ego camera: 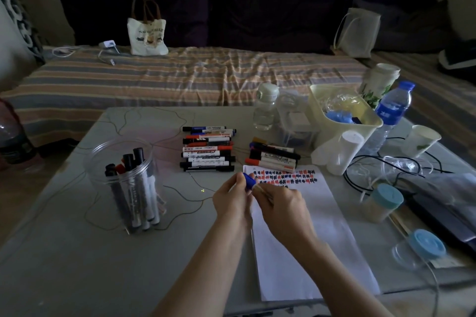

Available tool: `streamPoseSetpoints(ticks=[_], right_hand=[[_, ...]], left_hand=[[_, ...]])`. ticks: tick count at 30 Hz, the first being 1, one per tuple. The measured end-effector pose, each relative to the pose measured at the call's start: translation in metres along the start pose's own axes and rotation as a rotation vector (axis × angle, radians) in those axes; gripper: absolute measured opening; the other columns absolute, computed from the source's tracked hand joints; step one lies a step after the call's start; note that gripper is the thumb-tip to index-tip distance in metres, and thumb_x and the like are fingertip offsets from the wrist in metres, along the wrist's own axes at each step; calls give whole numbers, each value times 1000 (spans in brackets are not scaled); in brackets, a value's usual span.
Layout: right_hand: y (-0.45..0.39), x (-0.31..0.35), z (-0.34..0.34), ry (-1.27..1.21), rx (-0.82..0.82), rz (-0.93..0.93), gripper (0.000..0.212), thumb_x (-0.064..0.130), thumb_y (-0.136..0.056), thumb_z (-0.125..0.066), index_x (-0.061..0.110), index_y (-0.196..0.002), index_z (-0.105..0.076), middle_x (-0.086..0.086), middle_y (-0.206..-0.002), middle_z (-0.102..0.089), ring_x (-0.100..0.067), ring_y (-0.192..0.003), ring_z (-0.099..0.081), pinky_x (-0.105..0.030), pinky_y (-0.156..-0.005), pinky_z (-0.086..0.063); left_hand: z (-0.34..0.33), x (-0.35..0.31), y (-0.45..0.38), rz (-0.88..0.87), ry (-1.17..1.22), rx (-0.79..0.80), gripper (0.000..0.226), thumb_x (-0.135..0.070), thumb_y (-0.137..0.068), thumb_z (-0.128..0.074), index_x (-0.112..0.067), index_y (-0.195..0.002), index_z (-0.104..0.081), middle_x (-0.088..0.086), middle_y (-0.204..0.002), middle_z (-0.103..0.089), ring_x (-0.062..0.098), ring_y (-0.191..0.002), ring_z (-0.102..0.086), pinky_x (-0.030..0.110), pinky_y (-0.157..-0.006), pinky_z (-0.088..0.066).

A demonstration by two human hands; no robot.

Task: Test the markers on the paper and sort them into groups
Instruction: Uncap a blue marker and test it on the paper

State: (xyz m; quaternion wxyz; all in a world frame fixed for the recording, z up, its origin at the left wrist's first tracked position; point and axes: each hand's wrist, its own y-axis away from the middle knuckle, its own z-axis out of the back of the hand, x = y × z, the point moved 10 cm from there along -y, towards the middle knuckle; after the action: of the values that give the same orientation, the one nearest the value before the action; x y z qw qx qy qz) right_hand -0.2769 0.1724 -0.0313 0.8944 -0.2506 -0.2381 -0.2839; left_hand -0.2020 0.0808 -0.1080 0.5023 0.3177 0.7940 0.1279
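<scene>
Hands meet above the near edge of the marks on the paper (309, 226): the left hand (233, 201) pinches a blue cap (249, 180), and the right hand (282, 204) is curled round a marker body (264, 192), pale and mostly hidden by the fingers. Whether the cap is going on or coming off cannot be told.

Left to right across the table (64, 252):

Jar (123, 162), clear plastic, holding several markers upright, black and red caps showing. Judged to be the stock not yet tested, though it could equally be a sorted group.

Row (208, 149), about ten markers laid side by side with blue, red and black caps, just beyond the hands. Judged a sorted group.

Pile (273, 156), a smaller heap of some five markers, touching or just beside the far edge of the paper. Judged a second group.

Paper, white, lying lengthwise toward the person; three short lines of red, blue and black test marks (286, 177) cross its far end, and the rest is blank.

Bin (345, 116), bottle (392, 110), cups and cables (386, 162) at far right, apart from the task.

Progress, as judged: well advanced, with more markers laid out than left in the jar; the marker in hand and the jar's contents remain.
</scene>
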Motion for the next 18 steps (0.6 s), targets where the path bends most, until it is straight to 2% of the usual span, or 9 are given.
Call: streamPoseSetpoints(ticks=[3,5,6,8,10,12,14,16,18], right_hand=[[3,-9,9,-57,-46,-42,22,30,-98,-57,15,-87,-69,-2,-67,-65,-20,-57,-58,-41,-53,-49],[8,-10,19,-75,-101,-14,18,27,-96,-60,13,-90,-70,-1,-67,-66,-19,-56,-58,-41,-53,-49],[10,-9,21,-91,-107,-3,18,26,-97,-61,12,-91,-71,-2,-66,-66,-19,-55,-58,-40,-52,-48],[10,-9,19,-147,-69,-12,23,27,-98,-58,11,-85,-69,-3,-63,-63,-20,-52,-55,-35,-50,-45],[6,-10,11,-195,9,-71,30,31,-99,-56,16,-74,-64,-5,-60,-60,-16,-49,-49,-25,-47,-38],[7,-20,4,-258,73,-174,37,35,-99,-53,15,-70,-63,-3,-59,-58,-11,-49,-45,-24,-50,-38],[17,-39,-1,-430,127,-321,39,37,-100,-51,12,-77,-70,3,-57,-57,-7,-50,-47,-26,-51,-39],[26,-53,5,-432,119,-335,41,39,-99,-50,10,-77,-69,7,-56,-57,-4,-49,-47,-23,-51,-38],[25,-59,14,-335,62,-290,40,40,-99,-49,16,-70,-62,15,-53,-56,-1,-48,-48,-16,-50,-36]], left_hand=[[-15,6,4,18,-49,140,20,-16,-95,-59,-5,-111,-64,16,-103,-72,24,-91,-70,34,-77,-57],[-21,12,7,51,-97,197,23,-23,-93,-61,-6,-107,-66,11,-99,-74,19,-91,-71,35,-88,-56],[-21,12,7,56,-130,214,24,-25,-93,-62,-5,-104,-68,9,-95,-75,17,-87,-71,33,-86,-56],[-20,10,8,57,-154,225,25,-26,-93,-61,-3,-97,-70,8,-86,-75,14,-77,-72,25,-74,-56],[-19,8,8,54,-158,219,26,-26,-95,-59,-3,-93,-71,7,-81,-76,12,-71,-72,19,-62,-54],[-18,1,7,51,-161,226,31,-30,-97,-55,-4,-90,-71,6,-80,-74,12,-69,-68,18,-59,-52],[-5,-19,-4,41,23,187,32,-28,-99,-50,-1,-99,-65,10,-91,-68,15,-77,-64,23,-74,-53],[11,-39,-16,-2,132,178,26,-20,-99,-49,2,-108,-60,15,-106,-66,19,-91,-66,33,-92,-53],[19,-33,-17,-34,-216,220,19,-17,-98,-51,-5,-108,-62,12,-105,-69,20,-95,-68,37,-92,-54]])
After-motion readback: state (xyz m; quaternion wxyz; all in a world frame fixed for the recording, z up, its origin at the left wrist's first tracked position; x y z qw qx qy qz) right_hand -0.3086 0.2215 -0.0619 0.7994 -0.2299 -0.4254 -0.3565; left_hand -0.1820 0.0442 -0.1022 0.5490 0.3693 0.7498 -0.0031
